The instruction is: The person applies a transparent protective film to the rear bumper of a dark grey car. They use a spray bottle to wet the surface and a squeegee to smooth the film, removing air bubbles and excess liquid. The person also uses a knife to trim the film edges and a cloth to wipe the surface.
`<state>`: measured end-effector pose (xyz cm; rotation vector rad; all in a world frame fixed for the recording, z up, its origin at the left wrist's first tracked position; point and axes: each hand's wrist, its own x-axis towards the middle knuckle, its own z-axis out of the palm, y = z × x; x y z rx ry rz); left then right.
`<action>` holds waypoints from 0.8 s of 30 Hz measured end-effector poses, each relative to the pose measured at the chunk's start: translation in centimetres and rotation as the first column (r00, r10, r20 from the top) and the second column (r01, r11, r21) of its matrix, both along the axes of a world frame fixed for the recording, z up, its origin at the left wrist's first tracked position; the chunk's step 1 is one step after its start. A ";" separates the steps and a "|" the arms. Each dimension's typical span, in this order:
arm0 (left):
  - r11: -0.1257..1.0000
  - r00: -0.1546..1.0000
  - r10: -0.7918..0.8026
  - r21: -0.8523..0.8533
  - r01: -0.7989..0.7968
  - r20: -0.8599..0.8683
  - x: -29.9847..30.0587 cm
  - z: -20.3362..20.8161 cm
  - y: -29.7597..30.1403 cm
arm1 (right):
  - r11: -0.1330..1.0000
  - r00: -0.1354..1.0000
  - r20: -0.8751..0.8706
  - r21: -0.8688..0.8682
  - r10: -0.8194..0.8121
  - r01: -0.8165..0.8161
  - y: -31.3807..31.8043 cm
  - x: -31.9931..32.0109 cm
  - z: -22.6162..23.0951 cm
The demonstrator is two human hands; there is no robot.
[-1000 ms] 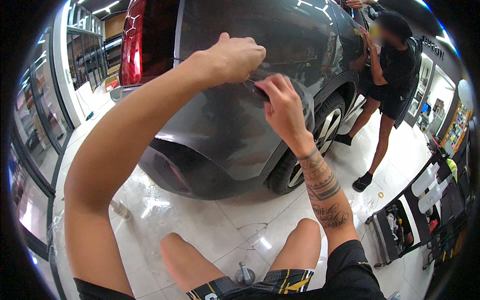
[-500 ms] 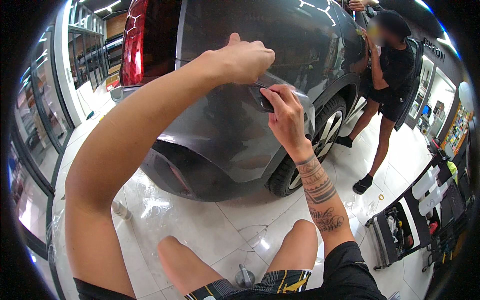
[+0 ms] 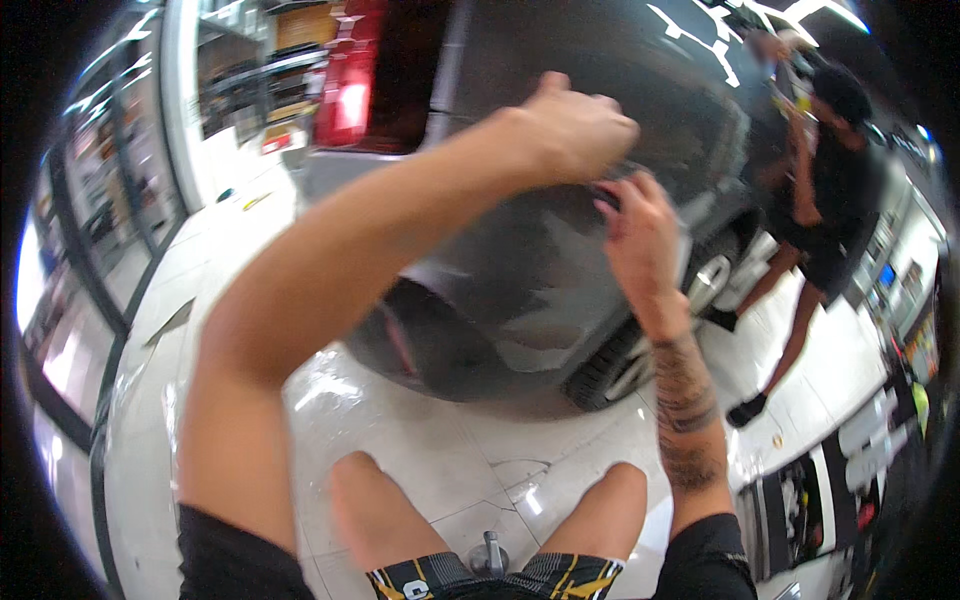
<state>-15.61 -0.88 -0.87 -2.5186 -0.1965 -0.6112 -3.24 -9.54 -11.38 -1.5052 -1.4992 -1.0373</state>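
Note:
My left hand (image 3: 580, 133) is closed above the rear corner of a dark grey car (image 3: 540, 270), its thumb side up. What its curled fingers pinch is hidden. Just below and to the right, my right hand (image 3: 643, 240) grips a small flat black squeegee-like tool (image 3: 606, 197) against the bumper corner. That tool is blurred and partly covered by the fingers. Glossy patches with uneven edges show on the bumper below, like wet or clear film. The red tail light (image 3: 350, 90) is left of my left hand.
At the right, another person (image 3: 835, 170) in dark clothes stands by the car's side, hands raised to it. The rear wheel (image 3: 620, 365) lies beyond my right forearm. A wheeled cart (image 3: 800, 500) is at lower right. A grey object (image 3: 489, 555) sits on the tiled floor between my knees.
The view has swung left, so the car and both hands sit further right in it, with blur. Both hands stay close together at the bumper corner; the right still holds its black tool.

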 end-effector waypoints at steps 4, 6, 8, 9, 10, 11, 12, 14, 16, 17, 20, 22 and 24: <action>0.995 0.995 0.079 -0.062 -0.076 0.054 -1.2 0.0 -0.8 | 1.000 1.000 -0.005 -0.012 -0.012 0.012 0.2 -0.8 0.7; 0.997 0.984 0.075 0.002 -0.076 0.159 -2.7 -0.7 -0.8 | 1.000 1.000 -0.009 -0.030 0.003 -0.003 0.4 -1.4 1.1; 0.996 0.954 -0.072 -0.036 0.086 0.292 -5.6 -1.9 -1.0 | 0.998 1.000 -0.023 -0.064 -0.003 0.002 0.5 -1.7 1.1; 0.946 0.899 -0.245 -0.115 0.304 0.364 -7.8 -2.7 -1.8 | 0.996 1.000 -0.025 -0.083 -0.019 0.017 0.3 -1.5 1.2; 0.853 0.814 -0.390 -0.164 0.495 0.431 -10.9 -3.2 -3.1 | 0.996 0.999 -0.014 -0.085 0.029 -0.030 0.2 -1.3 1.5; 0.690 0.692 -0.509 -0.238 0.683 0.511 -13.0 -4.7 -4.4 | 0.993 0.999 -0.003 -0.110 0.048 -0.048 -0.5 0.1 1.2; 0.525 0.582 -0.579 -0.286 0.802 0.570 -15.4 -5.8 -5.8 | 0.988 0.994 -0.010 -0.104 0.113 -0.113 0.2 0.0 0.9; 0.243 0.398 -0.635 -0.317 0.917 0.662 -17.2 -8.8 -8.2 | 0.995 0.997 -0.009 -0.068 -0.073 0.073 -0.1 -0.9 1.1; 0.156 0.305 -0.564 -0.264 0.952 0.767 -19.5 -10.1 -10.6 | 0.997 0.999 -0.032 -0.083 0.002 -0.004 0.6 -1.9 1.7; 0.128 0.176 -0.489 -0.129 0.983 0.854 -19.6 -11.2 -11.7 | 0.995 1.000 -0.009 -0.098 -0.008 0.007 0.3 -1.6 1.8; 0.208 -0.279 -0.455 0.406 0.890 0.845 -17.8 -13.3 -11.5 | 0.989 1.000 0.002 -0.146 0.026 -0.026 1.4 -0.9 1.8; 0.202 -0.330 -0.423 0.442 0.874 0.844 -18.5 -14.7 -11.3 | 0.984 1.000 -0.009 -0.178 -0.006 0.004 0.8 0.0 1.2; 0.214 -0.346 -0.428 0.466 0.859 0.835 -20.1 -16.2 -10.7 | 0.982 0.996 0.063 -0.170 -0.070 0.080 0.9 1.8 0.9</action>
